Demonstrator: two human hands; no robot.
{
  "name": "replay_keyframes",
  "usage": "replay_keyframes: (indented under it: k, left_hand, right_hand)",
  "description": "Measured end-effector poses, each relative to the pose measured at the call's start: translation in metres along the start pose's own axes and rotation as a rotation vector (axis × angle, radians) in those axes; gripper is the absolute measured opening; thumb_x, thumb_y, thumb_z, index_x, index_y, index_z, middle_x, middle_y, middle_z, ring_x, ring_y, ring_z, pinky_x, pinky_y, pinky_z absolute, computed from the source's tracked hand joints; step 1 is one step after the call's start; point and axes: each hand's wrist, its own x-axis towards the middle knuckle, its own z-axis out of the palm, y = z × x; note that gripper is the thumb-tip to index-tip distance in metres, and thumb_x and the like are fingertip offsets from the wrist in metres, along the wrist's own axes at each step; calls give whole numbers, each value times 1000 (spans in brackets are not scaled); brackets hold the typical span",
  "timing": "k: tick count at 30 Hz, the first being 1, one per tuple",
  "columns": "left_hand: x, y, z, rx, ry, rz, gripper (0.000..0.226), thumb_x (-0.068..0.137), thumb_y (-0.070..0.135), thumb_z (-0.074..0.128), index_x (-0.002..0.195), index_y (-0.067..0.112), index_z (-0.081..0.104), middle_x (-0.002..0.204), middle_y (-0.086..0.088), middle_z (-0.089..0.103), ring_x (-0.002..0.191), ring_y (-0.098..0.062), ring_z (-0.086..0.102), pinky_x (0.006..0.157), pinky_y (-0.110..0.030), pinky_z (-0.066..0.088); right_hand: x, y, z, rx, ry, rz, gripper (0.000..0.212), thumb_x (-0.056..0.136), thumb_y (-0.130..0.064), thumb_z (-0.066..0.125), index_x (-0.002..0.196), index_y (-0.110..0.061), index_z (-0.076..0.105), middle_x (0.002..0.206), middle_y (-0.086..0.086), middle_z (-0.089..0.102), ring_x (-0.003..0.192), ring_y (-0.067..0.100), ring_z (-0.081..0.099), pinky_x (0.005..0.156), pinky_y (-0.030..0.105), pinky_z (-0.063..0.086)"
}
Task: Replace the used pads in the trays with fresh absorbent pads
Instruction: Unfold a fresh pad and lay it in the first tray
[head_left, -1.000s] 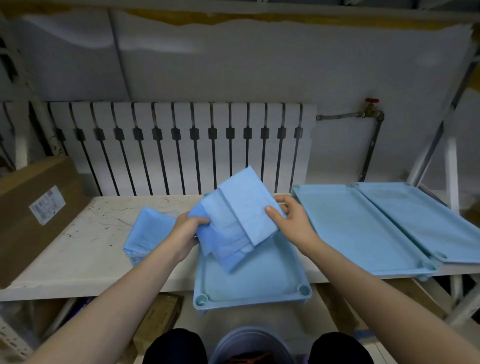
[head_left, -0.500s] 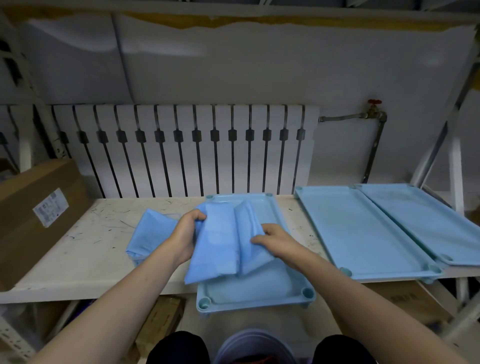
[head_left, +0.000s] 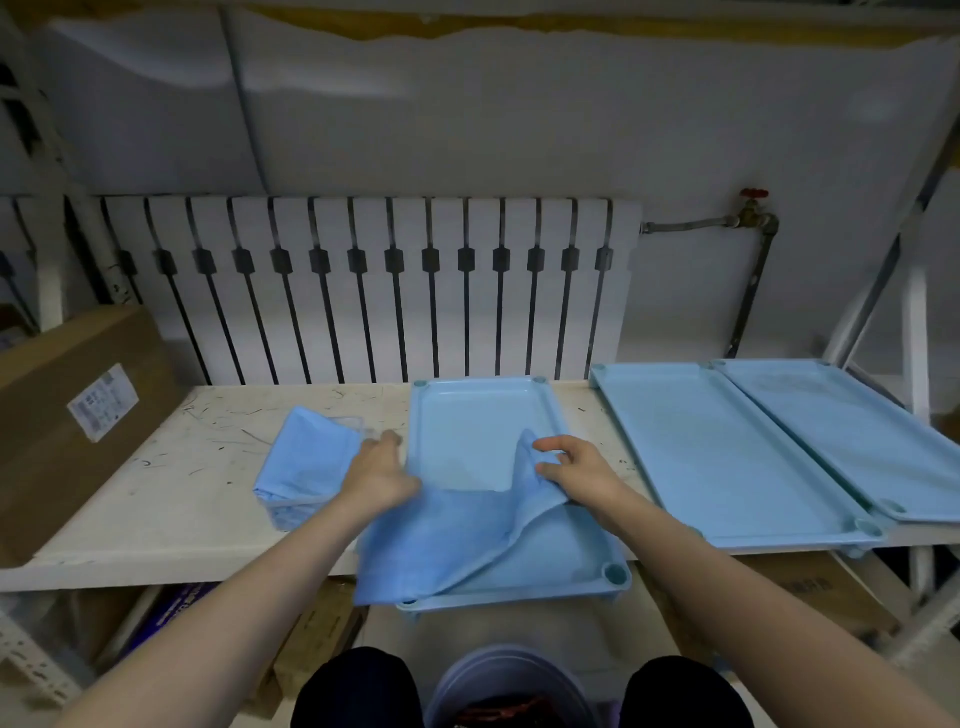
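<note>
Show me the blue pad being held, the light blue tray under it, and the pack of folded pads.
Blue absorbent pad (head_left: 441, 540), head view, flat middle.
Light blue plastic tray (head_left: 478, 426), head view, bare far floor.
Pack of folded blue pads (head_left: 306, 457), head view, top face.

Ahead of me, across the middle of the frame, a white ribbed radiator (head_left: 363, 280) stands against the wall, with a pipe (head_left: 748, 291) and its red valve (head_left: 753, 193) to the right. At the left edge a brown cardboard box (head_left: 78, 441) with a white label (head_left: 103, 402) rests on the scratched white table (head_left: 182, 493). A bucket (head_left: 506, 686) sits at bottom centre.
</note>
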Motion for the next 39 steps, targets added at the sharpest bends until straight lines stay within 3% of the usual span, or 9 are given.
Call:
replay_keyframes:
  k: [5,9,12,18,25,30,32,35,39]
  left_hand:
    - [-21,31,13,-352,-514,265,98,68,41,81,147,34,23,147,3,34,134,-13,38,108,-30,35]
    - [-24,36,7,-637,-507,269,82,57,42,81,131,35,47,128,8,60,117,-8,57,106,-39,43]
    - [-25,37,2,-664,-518,258,73,55,35,86,122,25,58,117,4,68,113,-14,61,103,-39,46]
    - [-20,39,-7,-800,-320,153,17,93,17,58,110,18,62,114,-10,68,104,-24,65,91,-37,53]
    - [2,30,-18,-615,119,-35,32,99,24,36,115,5,56,112,-7,61,102,-25,57,89,-37,44]
    - [11,44,-44,-372,346,1,38,102,25,31,112,-4,54,112,-19,58,106,-35,54,85,-37,40]
    - [15,51,-55,-351,382,30,38,102,25,30,110,-4,54,113,-20,59,106,-36,54,84,-38,40]
    - [17,66,-68,-373,377,52,39,102,25,30,112,-2,56,111,-17,59,106,-35,54,87,-38,42]
    - [15,76,-74,-468,158,79,38,95,45,42,95,11,59,93,-3,63,91,-24,59,79,-30,46]
  right_hand:
    - [-10,-30,11,157,-215,-124,34,90,-4,51,118,-22,59,106,9,65,92,20,63,81,32,51]
    - [-12,-43,11,315,-333,-121,54,74,-1,43,117,-28,61,111,7,60,101,23,59,92,37,50]
    - [-12,-47,10,254,-328,-116,62,66,-2,43,121,-24,60,87,3,49,78,14,50,72,23,49]
    - [-14,-48,4,178,-222,-178,57,82,17,34,122,-15,57,50,-21,54,51,-1,50,52,14,40]
    - [-1,-35,-12,37,71,-126,42,78,11,35,92,-21,59,82,4,62,63,15,48,52,21,35]
    - [2,-28,-23,-120,104,-202,33,79,12,34,76,-14,55,54,-12,49,53,6,42,43,11,31]
    - [4,-29,-26,-141,116,-237,34,78,14,35,74,-14,55,46,-13,44,46,2,38,44,13,31]
    - [6,-35,-32,-100,200,-316,36,76,15,40,76,-17,56,61,-1,52,42,-1,42,46,13,35]
    - [7,-36,-37,-118,213,-450,45,72,16,38,73,-24,58,81,-4,63,63,4,53,58,17,44]
